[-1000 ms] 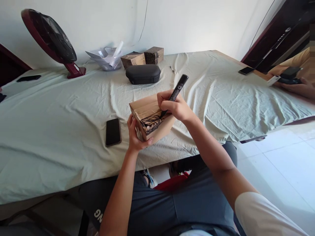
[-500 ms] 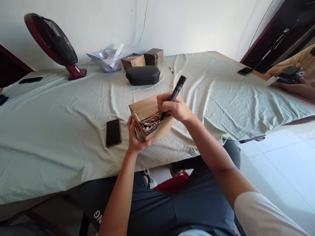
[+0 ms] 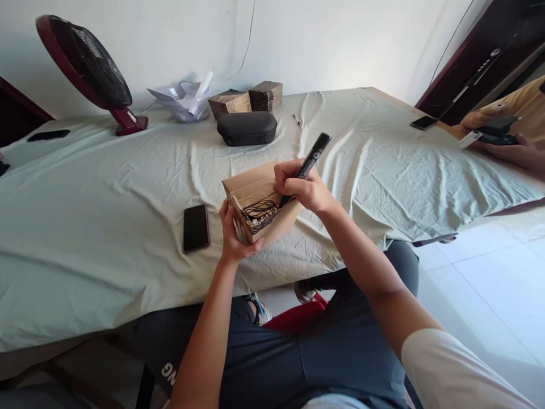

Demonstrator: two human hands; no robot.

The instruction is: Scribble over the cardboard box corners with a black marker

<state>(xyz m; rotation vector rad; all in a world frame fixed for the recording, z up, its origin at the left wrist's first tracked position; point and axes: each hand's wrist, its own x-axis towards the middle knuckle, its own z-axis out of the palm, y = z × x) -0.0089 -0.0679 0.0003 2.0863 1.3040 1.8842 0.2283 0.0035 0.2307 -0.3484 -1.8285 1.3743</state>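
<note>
A brown cardboard box (image 3: 272,224) rests on the cloth-covered table (image 3: 140,199), tilted toward me, with black looping scribbles on its top near the front left edge. My left hand (image 3: 236,236) grips the box's left end, thumb along the near side. In my right hand (image 3: 303,184) is a thick black marker (image 3: 314,156), held in a writing grip. The marker's lower end meets the box top by the scribbles; its very tip is hard to make out. A black phone (image 3: 196,228) lies left of my left hand.
Behind the box sit a black case (image 3: 247,129), two patterned boxes (image 3: 266,96) and a clear plastic basket (image 3: 184,108). A red fan (image 3: 91,68) stands at the back left. Another person's hands (image 3: 506,145) hold a dark device at the right edge.
The marker leans further right, and my right hand has shifted slightly right with it. My left hand keeps its grip on the box. The other person's fingers have moved on the dark device.
</note>
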